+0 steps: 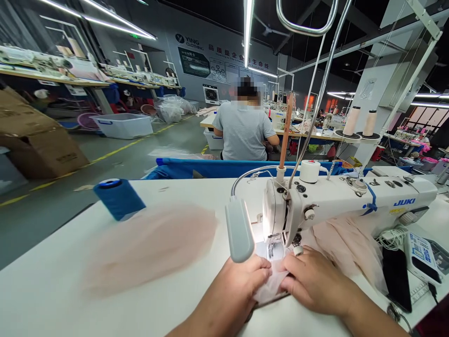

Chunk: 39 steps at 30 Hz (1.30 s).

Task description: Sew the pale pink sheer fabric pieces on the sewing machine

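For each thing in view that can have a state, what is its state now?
Left hand, touching fabric, fingers bent
Right hand, touching fabric, fingers bent
Sheer fabric, between both hands
Beige fabric at right, bunched
Pink fabric at left, spread, blurred
Grey lamp head, apparently lit
White cable, coiled
Black device, flat, dark
Ceiling light, lit

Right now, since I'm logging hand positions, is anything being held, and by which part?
Sheer pale fabric: the left hand and right hand pinch the stretch in front of the sewing machine head; whether it's an edge is unclear.
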{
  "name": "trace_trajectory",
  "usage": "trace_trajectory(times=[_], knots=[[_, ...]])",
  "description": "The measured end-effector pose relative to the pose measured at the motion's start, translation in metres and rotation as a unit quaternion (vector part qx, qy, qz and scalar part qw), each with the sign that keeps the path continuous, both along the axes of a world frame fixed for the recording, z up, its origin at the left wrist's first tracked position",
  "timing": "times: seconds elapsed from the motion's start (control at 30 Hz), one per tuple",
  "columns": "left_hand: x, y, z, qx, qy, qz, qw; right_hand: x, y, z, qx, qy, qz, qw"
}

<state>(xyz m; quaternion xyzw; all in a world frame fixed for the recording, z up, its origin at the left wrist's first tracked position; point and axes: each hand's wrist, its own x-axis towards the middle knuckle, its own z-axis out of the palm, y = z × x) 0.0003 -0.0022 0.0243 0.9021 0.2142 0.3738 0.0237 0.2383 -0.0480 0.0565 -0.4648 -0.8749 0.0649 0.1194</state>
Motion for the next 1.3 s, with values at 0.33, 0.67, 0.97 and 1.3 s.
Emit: trace_trajectory(times=[0.33,0.67,0.97,1.3], knots=[[-0.004,0.009,-0.008,-0.296,-0.010,0.048,0.954,-0.011,0.012,-0.025,0.140,0.186,-0.031,0.972],[0.001,0.011,0.004,-0.392,0.049,0.112,0.912,-0.020,0.010,-0.012,0.108,0.291,-0.047,0.949],[0.009,0.001,0.018,-0.457,0.055,0.161,0.873,-0.023,0.008,-0.015,0.094,0.318,-0.029,0.943],[0.009,0.000,0.013,-0.470,0.022,0.141,0.871,-0.023,0.008,-0.017,0.043,0.337,-0.057,0.939]])
